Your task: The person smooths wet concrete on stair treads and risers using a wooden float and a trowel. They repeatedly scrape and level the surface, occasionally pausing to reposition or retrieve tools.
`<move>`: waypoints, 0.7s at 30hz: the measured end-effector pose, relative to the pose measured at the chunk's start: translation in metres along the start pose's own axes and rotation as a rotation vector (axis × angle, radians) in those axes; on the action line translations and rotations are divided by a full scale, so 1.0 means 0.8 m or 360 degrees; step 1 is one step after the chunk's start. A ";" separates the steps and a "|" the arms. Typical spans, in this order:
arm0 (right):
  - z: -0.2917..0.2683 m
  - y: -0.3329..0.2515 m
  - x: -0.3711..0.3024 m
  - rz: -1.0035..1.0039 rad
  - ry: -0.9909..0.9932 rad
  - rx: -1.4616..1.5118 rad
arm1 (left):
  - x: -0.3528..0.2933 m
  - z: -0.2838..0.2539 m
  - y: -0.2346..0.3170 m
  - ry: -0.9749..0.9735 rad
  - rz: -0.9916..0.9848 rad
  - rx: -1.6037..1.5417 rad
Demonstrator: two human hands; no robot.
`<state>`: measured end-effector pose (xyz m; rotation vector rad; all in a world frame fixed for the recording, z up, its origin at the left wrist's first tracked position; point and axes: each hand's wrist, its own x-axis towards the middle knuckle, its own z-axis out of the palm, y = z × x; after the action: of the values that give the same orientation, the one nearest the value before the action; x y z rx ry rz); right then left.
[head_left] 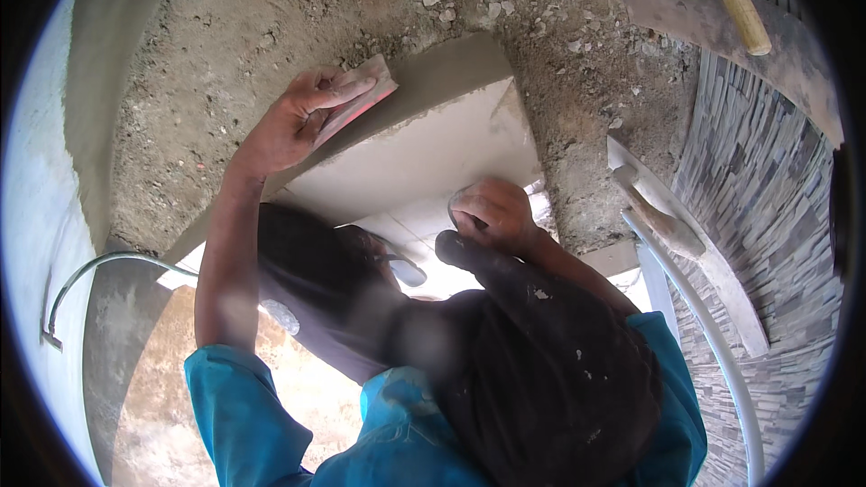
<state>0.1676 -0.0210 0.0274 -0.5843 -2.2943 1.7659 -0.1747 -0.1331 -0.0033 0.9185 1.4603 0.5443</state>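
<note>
While the left hand (293,122) presses a flat pinkish float (356,99) against the grey plastered edge (433,81) of the smooth slab (424,158), its fingers lie spread and nearly straight over the tool, seemingly to keep it flush. Below that edge, the right hand (492,212) curls closed around a dark-handled trowel (456,248), held low as if in reserve. Right of the slab lie a wooden-handled tool (663,221) and white pipe (695,307).
</note>
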 end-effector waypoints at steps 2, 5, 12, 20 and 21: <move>-0.002 0.002 0.002 0.0005 -0.0004 -0.0013 | 0.065 0.016 0.054 0.0073 0.0145 0.0020; 0.003 0.002 -0.002 0.0073 0.0033 -0.0038 | 0.125 0.045 0.091 0.0021 0.0291 0.0040; 0.001 -0.001 0.003 0.0081 0.0016 -0.0018 | 0.052 0.033 0.035 -0.0121 0.0208 0.0048; -0.002 -0.002 0.002 0.0026 0.0036 0.0001 | 0.026 -0.008 0.043 -0.0077 0.0051 0.0166; -0.001 -0.002 0.002 0.0020 0.0044 -0.0004 | 0.048 0.001 0.056 -0.0058 0.0109 0.0175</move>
<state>0.1660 -0.0199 0.0293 -0.6207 -2.2799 1.7497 -0.1608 -0.0771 0.0090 1.0633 1.4411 0.4988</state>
